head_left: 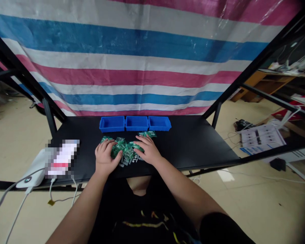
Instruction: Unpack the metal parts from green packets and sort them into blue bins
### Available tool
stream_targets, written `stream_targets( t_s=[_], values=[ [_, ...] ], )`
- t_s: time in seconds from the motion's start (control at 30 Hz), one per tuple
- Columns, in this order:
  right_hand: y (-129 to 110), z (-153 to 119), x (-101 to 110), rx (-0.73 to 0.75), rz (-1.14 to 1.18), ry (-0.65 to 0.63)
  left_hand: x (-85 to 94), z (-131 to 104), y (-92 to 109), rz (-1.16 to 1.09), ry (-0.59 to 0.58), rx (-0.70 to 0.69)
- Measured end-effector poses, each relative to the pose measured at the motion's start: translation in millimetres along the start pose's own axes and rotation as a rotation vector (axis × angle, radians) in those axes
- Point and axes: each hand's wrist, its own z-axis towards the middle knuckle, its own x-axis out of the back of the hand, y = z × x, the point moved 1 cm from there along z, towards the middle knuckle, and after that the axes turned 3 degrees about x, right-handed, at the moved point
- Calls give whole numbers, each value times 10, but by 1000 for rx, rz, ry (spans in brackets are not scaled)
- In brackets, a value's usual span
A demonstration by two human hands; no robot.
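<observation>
A pile of small green plastic packets point(120, 144) lies on the black table, with loose small metallic pieces point(128, 159) at its near side. My left hand point(106, 156) rests over the left edge of the pile, fingers spread and thumb stretched towards the middle. On the pile's right side lies my right hand point(148, 150), its fingers stretched out over the packets. Neither hand is closed round anything that I can see. Another green packet point(151, 134) sits just beyond my right fingertips. The packets' contents are too small to make out.
Behind the pile, three blue bins stand in a row: left point(112, 124), middle point(136, 123), right point(159, 123). At the table's left lie a blurred-out phone point(63, 158) and a white power bank point(33, 171) with cables. A striped sheet point(142, 61) hangs behind the table point(193, 145).
</observation>
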Motion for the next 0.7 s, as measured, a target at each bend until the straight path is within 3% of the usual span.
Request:
stream_targets(
  t_s=[0.2, 0.33, 0.5, 0.7],
  values=[
    [248, 31, 76, -84, -94, 68, -52, -6, -1, -63, -107, -80],
    [467, 56, 6, -180, -160, -29, -85, 0, -14, -50, -148, -79],
    [513, 32, -22, -240, -200, -84, -110, -5, -39, -10, -188, -92],
    [540, -120, 191, -306, -265, -75, -132, -4, -50, 54, -230, -75]
  ],
)
